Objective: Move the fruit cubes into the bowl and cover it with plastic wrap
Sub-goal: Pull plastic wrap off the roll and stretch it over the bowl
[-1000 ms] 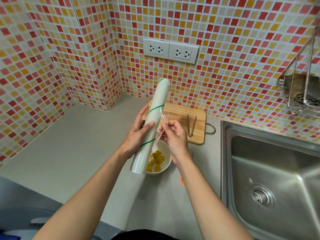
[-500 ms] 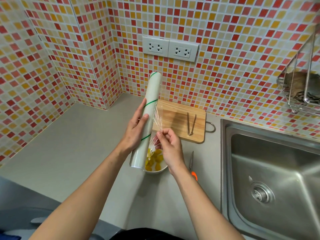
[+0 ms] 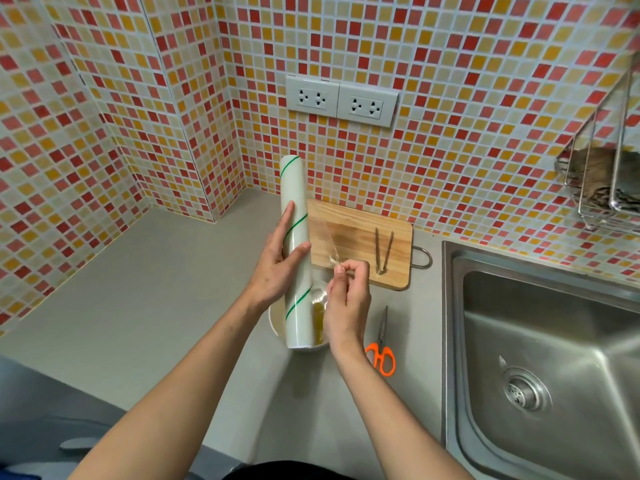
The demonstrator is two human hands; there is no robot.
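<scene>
Scissors with orange handles (image 3: pixel 381 355) lie nearest on the grey bench (image 3: pixel 145 306). My left hand (image 3: pixel 277 268) grips the white green-striped roll of plastic wrap (image 3: pixel 296 254) above the white bowl (image 3: pixel 277 323) of yellow fruit cubes (image 3: pixel 318 315); my right hand (image 3: pixel 348 296) pinches its loose film edge (image 3: pixel 330 251). Beyond lies the wooden cutting board (image 3: pixel 356 233).

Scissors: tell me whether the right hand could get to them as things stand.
Probably yes, but not at once. The scissors lie in the open on the counter just beside the right hand's wrist, with nothing between them. The fingers, though, are pinching the plastic wrap and would have to release it first.
</scene>
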